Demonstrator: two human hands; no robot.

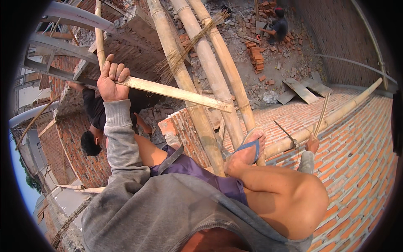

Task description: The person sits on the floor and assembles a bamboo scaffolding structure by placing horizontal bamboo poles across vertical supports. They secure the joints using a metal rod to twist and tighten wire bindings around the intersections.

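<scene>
My left hand (113, 80), raised at the left, is closed round the end of a flat pale wooden slat (176, 93). That slat reaches right across the bamboo poles (212, 67). Directly behind the fist rises a thinner bamboo pole (99, 35); whether I grip it too is hidden. At the right, my right hand (312, 145) is closed on the lower end of a narrow wooden stick (322, 115) that points up and away. Beside it, a thin dark tool (285, 131) rests by a long horizontal bamboo pole (336, 119) along the brick wall (357, 168).
I sit high on the bamboo, one sandalled foot (250, 149) on the poles. A co-worker in dark clothes (94, 111) bends close at my left. Far below, another person (279, 29) crouches among rubble, stacked bricks (257, 59) and boards (300, 89). Dry fibre lashing (191, 44) ties the poles.
</scene>
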